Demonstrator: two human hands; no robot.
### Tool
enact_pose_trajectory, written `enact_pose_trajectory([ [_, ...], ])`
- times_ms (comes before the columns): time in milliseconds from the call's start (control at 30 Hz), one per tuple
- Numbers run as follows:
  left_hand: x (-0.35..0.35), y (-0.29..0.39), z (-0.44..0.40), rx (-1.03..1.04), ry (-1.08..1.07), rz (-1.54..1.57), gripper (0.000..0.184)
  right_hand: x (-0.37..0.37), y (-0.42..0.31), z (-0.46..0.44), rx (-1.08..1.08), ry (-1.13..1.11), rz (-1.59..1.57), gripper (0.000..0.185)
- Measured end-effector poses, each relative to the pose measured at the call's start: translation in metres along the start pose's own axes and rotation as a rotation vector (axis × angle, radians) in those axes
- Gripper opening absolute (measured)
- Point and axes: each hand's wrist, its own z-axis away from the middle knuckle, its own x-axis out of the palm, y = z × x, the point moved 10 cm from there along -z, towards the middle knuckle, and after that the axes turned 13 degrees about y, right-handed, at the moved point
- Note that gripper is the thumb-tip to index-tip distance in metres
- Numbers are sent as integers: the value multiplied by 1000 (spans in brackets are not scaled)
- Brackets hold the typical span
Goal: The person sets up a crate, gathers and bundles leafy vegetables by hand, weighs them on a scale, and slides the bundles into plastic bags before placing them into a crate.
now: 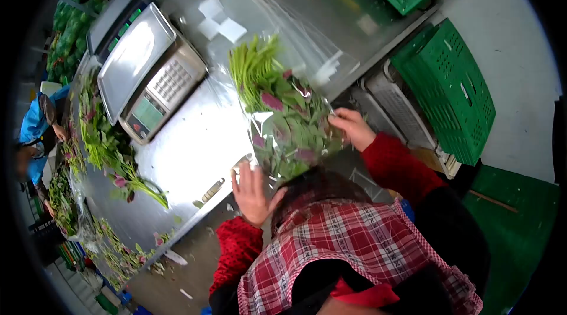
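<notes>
A clear plastic bag of amaranth-like leafy greens [289, 129], green with purple patches, hangs partly over the near edge of the metal table. Its pale cut stems [254, 70] point away from me. My right hand [353, 127] pinches the bag's right side between thumb and fingers. Beside the bag's lower left side is my left hand [252, 192], fingers stretched and thumb apart, at the table edge; whether it touches the plastic I cannot tell.
A digital scale [159, 87] stands on the table [201, 132], with loose greens [109, 137] left of it. Flat clear bags [277, 16] and white labels [221, 24] lie at the back. Green crates [452, 90] stand right. A person in blue [38, 123] works at far left.
</notes>
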Motion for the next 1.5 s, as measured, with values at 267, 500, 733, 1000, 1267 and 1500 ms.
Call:
enact_pose_trajectory([
  [267,-54,-25,-186,-643,-54,628,27,48,-173,25,-523,-315,-607,66],
  [500,-46,44,-293,-746,-8,1306,33,80,-190,74,-1263,471,-25,108],
  [733,-19,8,-281,-346,-90,877,43,-32,-355,-4,-1093,487,23,53],
  [1000,78,-74,-220,-768,-289,722,38,-104,-500,-75,-1597,1453,1217,47],
  [1267,90,-107,-231,-906,-164,684,33,-9,-439,-191,-1437,1132,1412,43],
  [1500,91,-105,-216,-1018,-179,704,33,210,-358,-317,-1405,189,986,67],
])
